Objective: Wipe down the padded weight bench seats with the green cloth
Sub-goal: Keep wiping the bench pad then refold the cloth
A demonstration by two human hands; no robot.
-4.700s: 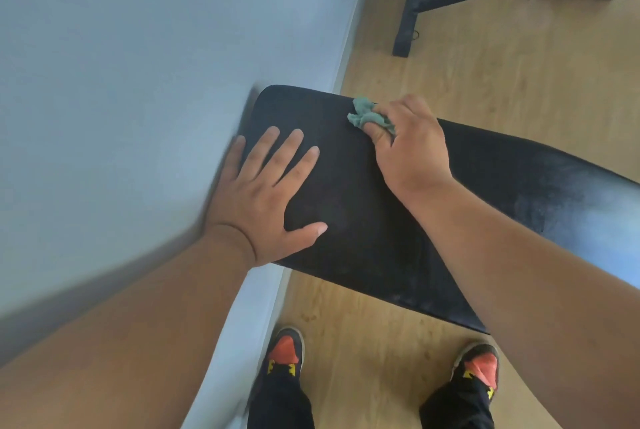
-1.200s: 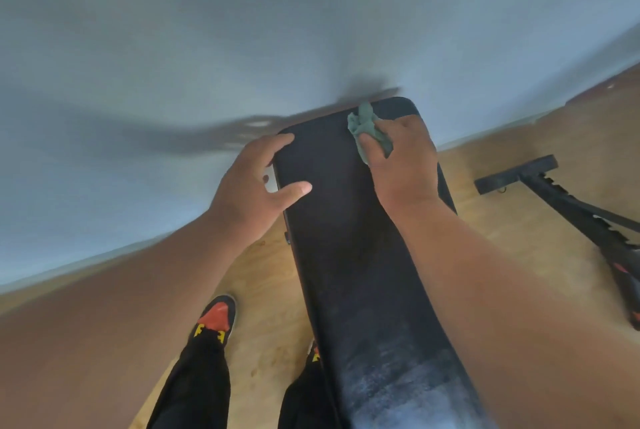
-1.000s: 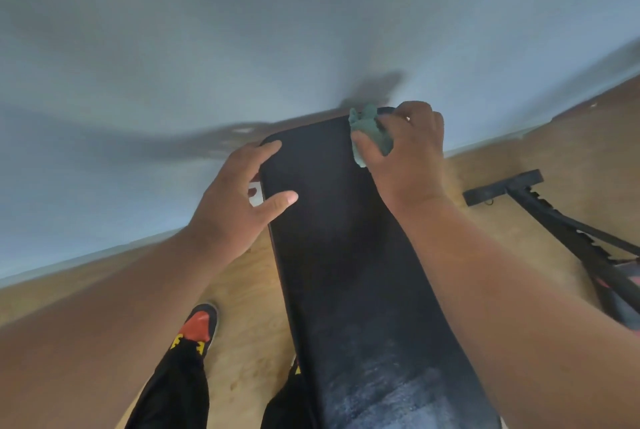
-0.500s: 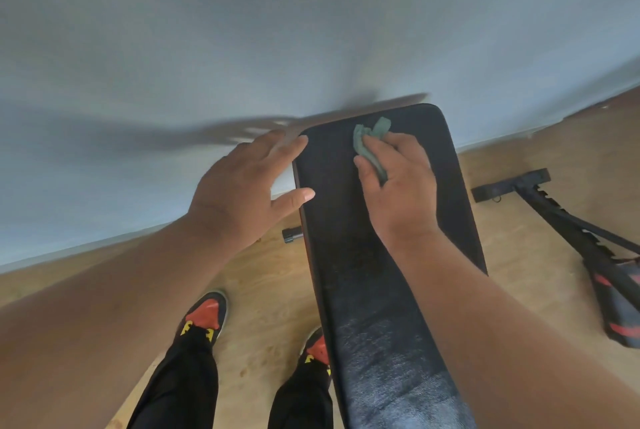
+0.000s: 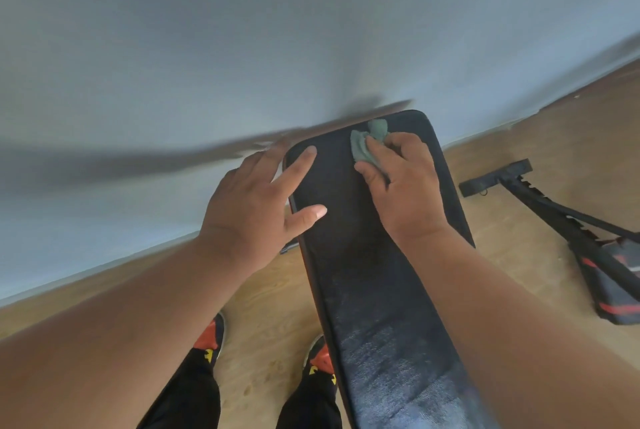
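Green cloth (image 5: 367, 144) bunched under your right hand (image 5: 401, 186), pinched at the bench pad's (image 5: 374, 290) far end; left hand (image 5: 256, 207) spread flat, bracing; the pad's length runs back toward you

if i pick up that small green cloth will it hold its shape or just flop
The small green cloth would probably flop: it lies bunched in soft folds under the right hand. It is likely light, being small. It probably slides easily on the smooth black padded bench seat.
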